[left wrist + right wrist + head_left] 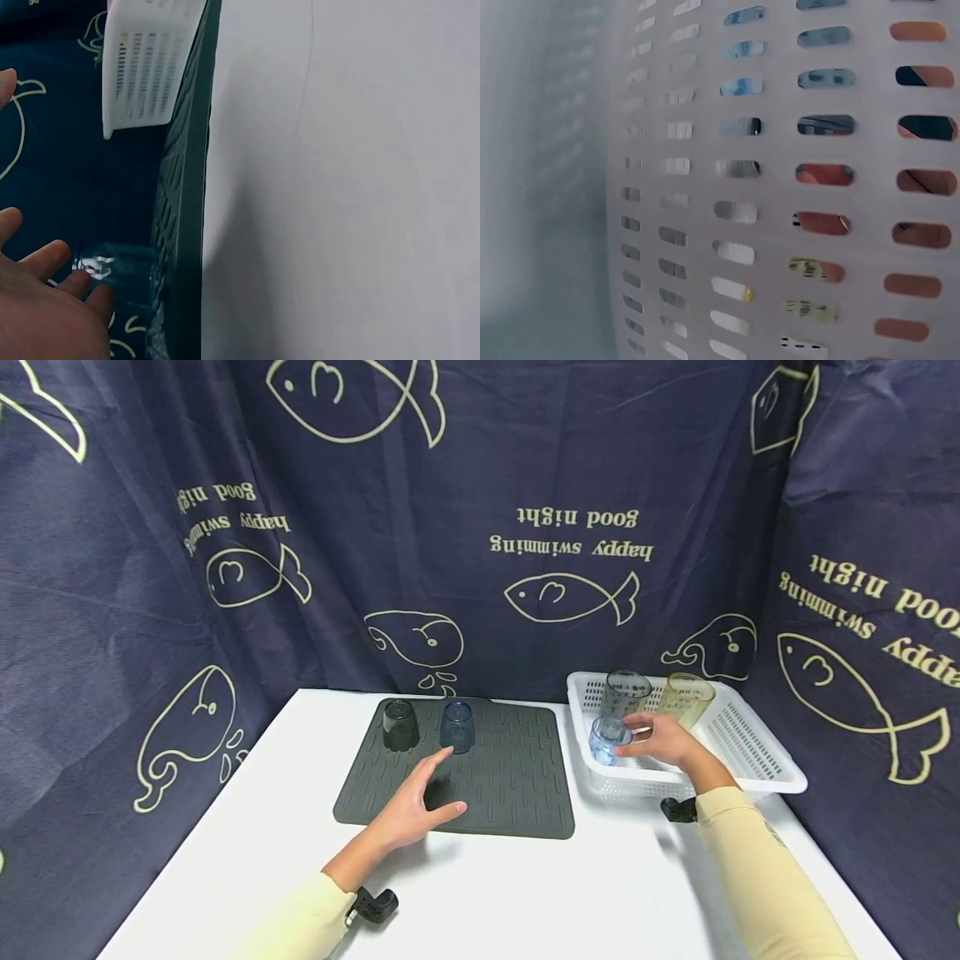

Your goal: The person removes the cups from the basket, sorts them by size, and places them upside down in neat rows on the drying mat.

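In the head view, my right hand (660, 742) reaches into a white plastic basket (780, 777). Its thumb and fingers grip the side of a short light-blue glass (604, 743) near the basket's left wall. Through the slots in the right wrist view, bits of that hand show behind the basket wall (772, 195). Over the dark drying mat (510, 785), my left hand (408, 806) holds nothing, its fingers extended and thumb apart. Its fingertips are nearest a blue glass (457, 731), which stands upside down on the mat; whether they touch it I cannot tell.
Beside the blue glass, a dark grey glass (401, 728) stands upside down on the mat. A clear grey glass (626, 689) and a yellowish glass (686, 697) stand in the basket's back part. The white table (525, 893) ends at a dark patterned curtain (465, 527).
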`<act>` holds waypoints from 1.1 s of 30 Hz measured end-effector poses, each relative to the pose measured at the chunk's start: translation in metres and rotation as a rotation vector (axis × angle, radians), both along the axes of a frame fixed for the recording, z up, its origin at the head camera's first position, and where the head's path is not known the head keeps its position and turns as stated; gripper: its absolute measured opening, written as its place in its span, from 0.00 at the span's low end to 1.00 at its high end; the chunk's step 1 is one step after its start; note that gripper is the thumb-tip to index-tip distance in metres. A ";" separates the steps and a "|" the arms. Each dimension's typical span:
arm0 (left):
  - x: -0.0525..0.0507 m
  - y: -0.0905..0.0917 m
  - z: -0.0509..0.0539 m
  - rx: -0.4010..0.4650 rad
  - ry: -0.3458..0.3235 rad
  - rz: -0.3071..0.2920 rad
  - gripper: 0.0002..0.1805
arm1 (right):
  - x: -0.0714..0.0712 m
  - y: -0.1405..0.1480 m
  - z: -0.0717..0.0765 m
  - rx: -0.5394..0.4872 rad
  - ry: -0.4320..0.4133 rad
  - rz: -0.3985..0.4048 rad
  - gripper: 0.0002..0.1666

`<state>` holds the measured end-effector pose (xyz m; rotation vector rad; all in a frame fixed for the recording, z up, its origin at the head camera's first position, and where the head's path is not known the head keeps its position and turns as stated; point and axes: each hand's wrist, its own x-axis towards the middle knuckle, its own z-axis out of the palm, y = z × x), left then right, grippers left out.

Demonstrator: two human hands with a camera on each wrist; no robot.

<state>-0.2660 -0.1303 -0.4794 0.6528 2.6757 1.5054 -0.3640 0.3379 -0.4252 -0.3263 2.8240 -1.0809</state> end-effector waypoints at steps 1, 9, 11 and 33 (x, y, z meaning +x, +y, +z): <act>0.000 0.002 -0.001 0.002 -0.002 -0.005 0.49 | 0.000 0.000 0.000 -0.003 -0.002 0.001 0.50; -0.002 0.012 -0.002 0.007 0.007 -0.022 0.50 | -0.002 -0.002 -0.001 -0.016 -0.007 -0.006 0.49; -0.002 0.013 -0.001 0.014 0.011 -0.027 0.50 | -0.002 -0.004 -0.001 -0.015 -0.011 -0.006 0.49; -0.013 0.030 0.001 0.072 0.033 -0.042 0.48 | -0.004 -0.010 -0.002 0.011 -0.034 0.030 0.49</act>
